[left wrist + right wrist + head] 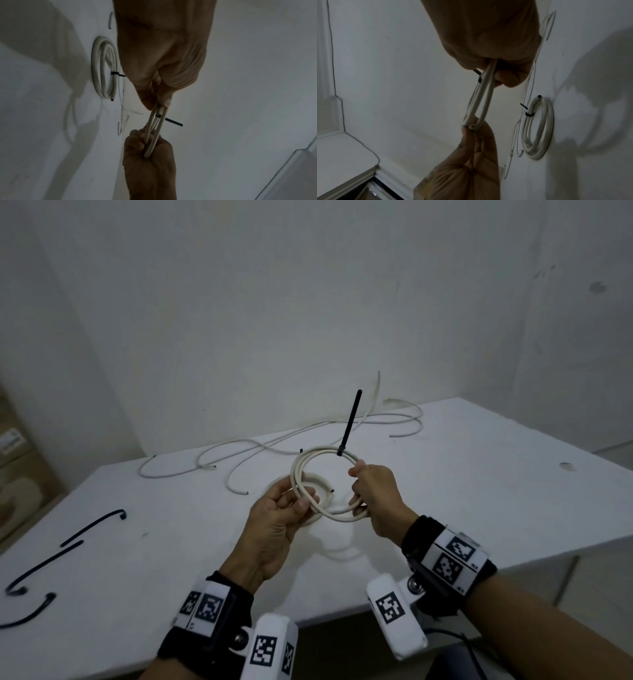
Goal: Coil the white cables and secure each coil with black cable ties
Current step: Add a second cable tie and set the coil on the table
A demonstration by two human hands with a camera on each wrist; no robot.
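Observation:
Both hands hold a small white cable coil point(318, 453) upright above the white table point(479, 491). My left hand point(301, 498) pinches its left side between thumb and fingers. My right hand point(363, 484) grips the right side, fingers curled round the strands. A black cable tie point(349, 426) wraps the top of the coil, its long tail pointing up and away. The left wrist view shows the same coil point(155, 135) edge-on with the tie point(173, 121). A second white coil point(546, 128), bound with its own short black tie point(529, 114), lies flat on the table beneath the hands.
Loose white cables point(308, 429) sprawl across the back of the table near the wall. Three spare black ties point(92, 525) lie at the table's left front. The table's right edge drops to the floor; a cardboard box point(17, 457) stands at far left.

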